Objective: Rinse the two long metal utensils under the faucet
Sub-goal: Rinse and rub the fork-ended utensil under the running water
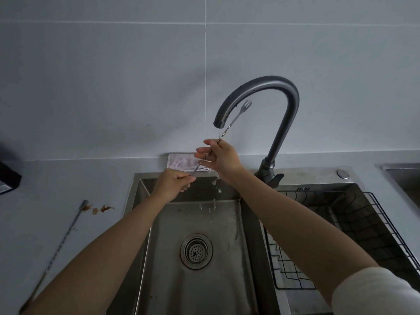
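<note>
A long thin metal fork (236, 118) with a twisted shaft slants up under the spout of the dark gooseneck faucet (281, 123), its tines near the faucet's arch. My left hand (171, 184) grips its lower end over the sink. My right hand (221, 155) pinches the shaft just below the spout, and water drips from it into the steel sink (145, 246). A second long metal utensil (60, 244) lies on the grey counter left of the sink, with brownish stains (100, 209) beside its far end.
A folded cloth (181, 161) lies at the wall behind the sink. A black wire rack (341, 228) sits in the right basin. The drain strainer (196, 251) is in the sink's floor. A dark object (8, 178) stands at the far left, a button (343, 174) by the faucet base.
</note>
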